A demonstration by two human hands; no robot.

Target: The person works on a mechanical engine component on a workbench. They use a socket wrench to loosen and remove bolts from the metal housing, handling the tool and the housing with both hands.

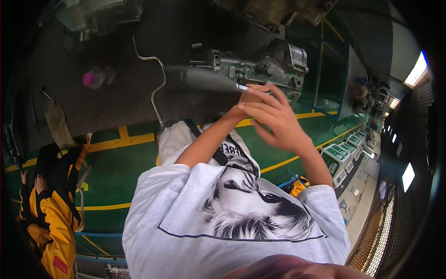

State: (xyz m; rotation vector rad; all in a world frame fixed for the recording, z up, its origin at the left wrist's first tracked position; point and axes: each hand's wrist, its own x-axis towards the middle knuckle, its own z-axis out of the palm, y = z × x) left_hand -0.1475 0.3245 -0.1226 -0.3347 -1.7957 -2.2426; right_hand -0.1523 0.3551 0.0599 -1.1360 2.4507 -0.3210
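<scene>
Left hand (248,100) mostly hidden behind right hand (274,116), tool (209,80) blurred.

A green floor (116,172) crossed by yellow lines (121,139) runs under a dark workbench (111,102). To the right, a row of white-and-green machines (346,149) recedes beside a metal mesh fence (385,228), with bright light panels (416,69) overhead.
</scene>
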